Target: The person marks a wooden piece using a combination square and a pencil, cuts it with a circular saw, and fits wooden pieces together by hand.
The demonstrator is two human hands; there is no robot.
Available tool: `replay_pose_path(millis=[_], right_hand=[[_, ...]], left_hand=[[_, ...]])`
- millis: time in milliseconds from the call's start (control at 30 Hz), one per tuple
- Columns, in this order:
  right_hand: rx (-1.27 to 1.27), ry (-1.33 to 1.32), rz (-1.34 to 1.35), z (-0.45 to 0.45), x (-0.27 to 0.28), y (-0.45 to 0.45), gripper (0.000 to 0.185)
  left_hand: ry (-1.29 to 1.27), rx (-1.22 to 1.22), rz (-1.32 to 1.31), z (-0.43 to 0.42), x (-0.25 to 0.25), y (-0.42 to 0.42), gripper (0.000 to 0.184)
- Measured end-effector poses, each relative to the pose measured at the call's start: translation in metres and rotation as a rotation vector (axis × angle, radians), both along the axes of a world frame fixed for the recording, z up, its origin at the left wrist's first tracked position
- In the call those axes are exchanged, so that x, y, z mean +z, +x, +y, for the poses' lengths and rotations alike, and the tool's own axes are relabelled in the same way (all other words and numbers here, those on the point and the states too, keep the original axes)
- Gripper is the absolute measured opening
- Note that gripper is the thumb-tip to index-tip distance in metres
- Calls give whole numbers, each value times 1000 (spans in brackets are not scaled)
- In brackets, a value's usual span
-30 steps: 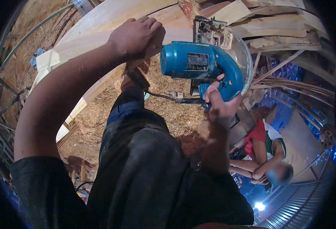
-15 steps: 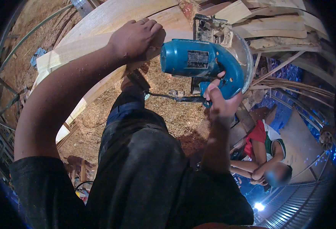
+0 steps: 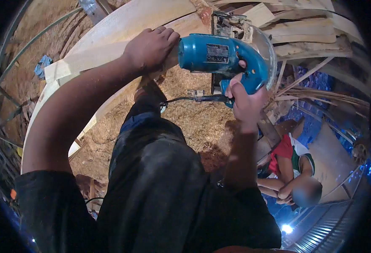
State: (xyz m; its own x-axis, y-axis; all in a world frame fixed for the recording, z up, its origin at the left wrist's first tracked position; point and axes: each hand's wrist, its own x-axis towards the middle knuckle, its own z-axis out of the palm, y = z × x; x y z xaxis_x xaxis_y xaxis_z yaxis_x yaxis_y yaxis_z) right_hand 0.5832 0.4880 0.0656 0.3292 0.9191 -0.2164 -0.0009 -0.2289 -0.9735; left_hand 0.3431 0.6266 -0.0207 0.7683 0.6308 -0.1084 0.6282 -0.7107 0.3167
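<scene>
My right hand (image 3: 248,100) is wrapped around the rear handle of a blue circular saw (image 3: 204,54), its thumb lying along the grip. The saw's dusty metal base and clear-edged guard face away from me, over the wood. Just left of the motor housing, my left hand (image 3: 151,49) grips a pale wooden board (image 3: 86,58), its fingers curled over the far edge. A black power cord (image 3: 181,99) runs from the saw handle towards my leg. The blade and the cut are hidden behind the saw body.
Sawdust (image 3: 194,120) covers the ground below. Several curved planks (image 3: 303,31) are stacked at the upper right. A person in a red and white top (image 3: 281,158) sits at the right with arms folded. A blue cloth (image 3: 43,66) lies at the left, near metal bars.
The saw and my right hand appear slightly higher in view. My left hand shows a little higher and still grips the board.
</scene>
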Motion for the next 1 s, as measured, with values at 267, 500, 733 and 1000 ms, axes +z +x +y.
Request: replay_pose_path(millis=[267, 500, 733, 1000], right_hand=[[-113, -101, -84, -24, -3, -10, 41], [-283, -258, -202, -129, 3, -19, 25], [-453, -409, -521, -256, 4, -34, 28], [-1443, -321, -202, -470, -37, -149, 25]], left_hand=[[-7, 26, 5, 1, 2, 0, 44], [42, 0, 32, 3, 2, -1, 51], [-2, -15, 53, 7, 3, 8, 67], [430, -512, 101, -72, 32, 75, 66]])
